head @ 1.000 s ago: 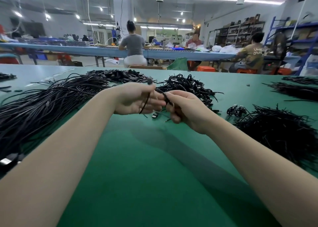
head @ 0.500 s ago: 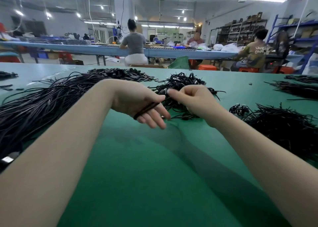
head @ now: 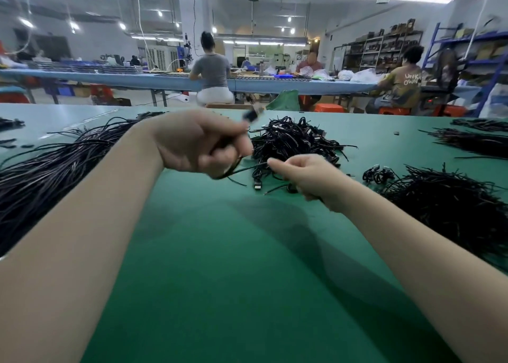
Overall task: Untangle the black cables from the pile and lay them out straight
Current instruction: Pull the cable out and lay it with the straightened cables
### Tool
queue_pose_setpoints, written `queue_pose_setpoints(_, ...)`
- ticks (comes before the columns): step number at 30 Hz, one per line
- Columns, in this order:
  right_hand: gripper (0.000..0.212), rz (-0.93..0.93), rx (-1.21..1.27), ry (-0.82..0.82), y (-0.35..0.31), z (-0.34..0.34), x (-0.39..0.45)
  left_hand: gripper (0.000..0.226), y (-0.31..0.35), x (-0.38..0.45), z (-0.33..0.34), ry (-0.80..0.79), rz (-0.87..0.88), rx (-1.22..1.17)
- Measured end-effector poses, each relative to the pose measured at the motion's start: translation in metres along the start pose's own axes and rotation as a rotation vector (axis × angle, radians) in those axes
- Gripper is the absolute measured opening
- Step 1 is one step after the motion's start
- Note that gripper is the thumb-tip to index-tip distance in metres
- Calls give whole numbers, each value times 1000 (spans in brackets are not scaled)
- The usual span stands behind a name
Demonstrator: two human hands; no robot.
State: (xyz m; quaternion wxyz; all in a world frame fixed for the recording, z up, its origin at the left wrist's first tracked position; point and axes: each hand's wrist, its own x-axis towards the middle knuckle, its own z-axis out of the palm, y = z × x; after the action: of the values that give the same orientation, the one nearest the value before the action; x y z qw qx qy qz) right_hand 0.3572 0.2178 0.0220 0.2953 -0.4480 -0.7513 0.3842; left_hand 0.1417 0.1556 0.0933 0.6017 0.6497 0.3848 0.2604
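Observation:
A tangled pile of black cables [head: 294, 139] lies on the green table [head: 233, 266], just beyond my hands. My left hand [head: 198, 142] is raised above the table and grips a black cable [head: 247, 168]; its plug end sticks up past my fingers, blurred. The cable runs right to my right hand [head: 305, 174], which pinches it between thumb and fingertips, low over the table by the pile's near edge. A loose plug [head: 257, 185] lies between my hands.
A long spread of straightened black cables [head: 55, 164] fills the left side. A heap of cut cables [head: 445, 203] lies at the right, a small coil [head: 378, 174] beside it, more bundles [head: 472, 142] farther right. People sit at a blue bench behind.
My left hand has risen and closed round the cable, its plug end now pointing up. My right hand has dropped from the pile toward me and to the right, drawing the cable out.

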Motion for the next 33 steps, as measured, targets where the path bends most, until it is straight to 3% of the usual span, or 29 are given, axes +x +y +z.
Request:
queue_pose_setpoints(2,40,-49,49,94,-9,-7,2,42,-8,15,9,110,-239,213)
queue_pose_setpoints(4,33,-103,145,68,-21,-7,2,46,-17,32,16,253,-279,164)
queue_pose_setpoints(9,25,-250,269,-28,-36,18,-7,41,-26,45,12,465,70,-383)
queue_pose_setpoints(13,26,-178,306,-120,-25,27,-8,43,-24,43,12,416,204,-417)
queue_pose_setpoints(17,28,-96,80,-256,-8,24,-10,35,-20,44,15,451,298,-556)
queue_pose_setpoints(20,24,-57,58,-178,4,26,-6,35,-19,43,15,394,304,-641)
queue_pose_setpoints(25,22,82,672,-188,-2,20,1,34,-33,56,27,281,202,-546)
queue_pose_setpoints(28,16,68,642,-112,1,22,1,34,-37,60,29,320,133,-452)
queue_pose_setpoints(33,13,76,587,-13,5,25,3,38,-36,57,25,459,-4,-86)
